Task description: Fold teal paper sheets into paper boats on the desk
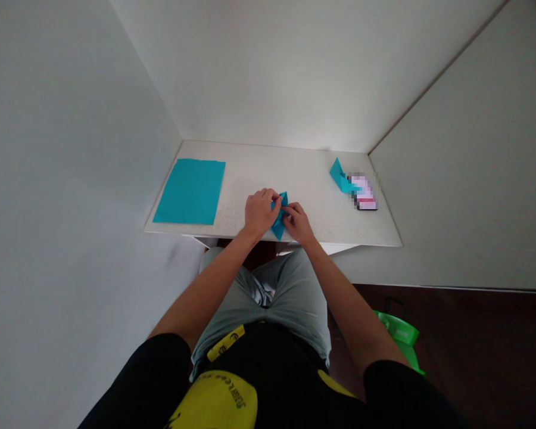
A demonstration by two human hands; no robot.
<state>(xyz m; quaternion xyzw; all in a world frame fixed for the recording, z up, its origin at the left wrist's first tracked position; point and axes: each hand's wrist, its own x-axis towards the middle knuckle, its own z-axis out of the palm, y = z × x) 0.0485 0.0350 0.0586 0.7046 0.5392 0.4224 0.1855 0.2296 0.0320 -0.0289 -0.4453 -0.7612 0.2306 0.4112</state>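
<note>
Near the table's front edge, a small piece of folded blue paper [278, 229] is held between my two hands. My left hand [261, 210] grips it from the left, thumb and fingers closed at its upper part. From the right, my right hand [298, 223] pinches the paper's side with bent fingers. Pointed tips stick out above and below the hands; the middle folds are mostly covered by my fingers. A finished-looking blue paper boat [338, 177] lies apart at the back right.
Flat blue paper sheets [191, 192] lie at the left of the white table [259, 164]. A blurred-out phone [365, 196] lies at the right, touching or overlapping the boat's end. Walls close in at the back and sides. A green plastic object [399, 333] stands on the dark floor.
</note>
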